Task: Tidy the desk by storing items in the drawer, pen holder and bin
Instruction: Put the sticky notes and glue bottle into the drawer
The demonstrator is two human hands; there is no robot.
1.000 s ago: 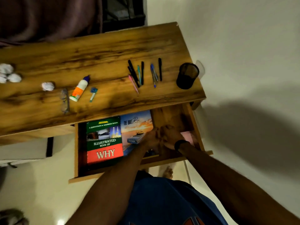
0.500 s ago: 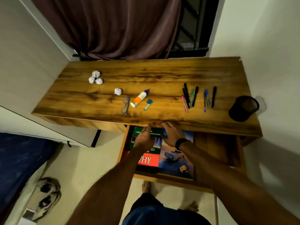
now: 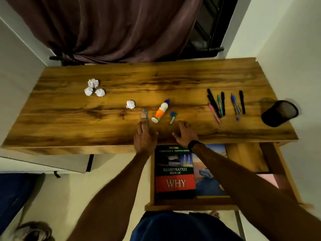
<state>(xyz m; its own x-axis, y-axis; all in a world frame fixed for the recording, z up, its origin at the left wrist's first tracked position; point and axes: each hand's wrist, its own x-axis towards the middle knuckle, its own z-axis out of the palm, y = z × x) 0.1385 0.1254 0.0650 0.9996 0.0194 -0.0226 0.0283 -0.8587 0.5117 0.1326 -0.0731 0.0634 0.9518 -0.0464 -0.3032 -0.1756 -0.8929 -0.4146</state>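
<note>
On the wooden desk (image 3: 73,119) my left hand (image 3: 145,138) lies open near the front edge, fingertips touching clear glasses (image 3: 144,117). My right hand (image 3: 185,132), also open and empty, rests just below a small blue sharpener-like item (image 3: 173,116). A white and orange glue bottle (image 3: 160,111) lies between them. Several pens (image 3: 224,105) lie in a row at the right, beside a black mesh pen holder (image 3: 279,113). Crumpled paper balls (image 3: 94,88) and a single one (image 3: 130,104) sit at the left. The open drawer (image 3: 246,159) below holds a green and red book (image 3: 173,173) and a blue book (image 3: 210,185).
A dark curtain (image 3: 121,26) hangs behind the desk, with white walls on both sides. A pink item (image 3: 271,180) lies under the drawer's right part. Sandals (image 3: 33,231) sit on the floor at lower left, next to a blue surface (image 3: 15,193).
Both hands have risen out of the drawer and onto the desk top. The left hand has reached the glasses, and the right hand has come up near the blue item. The view tilted up.
</note>
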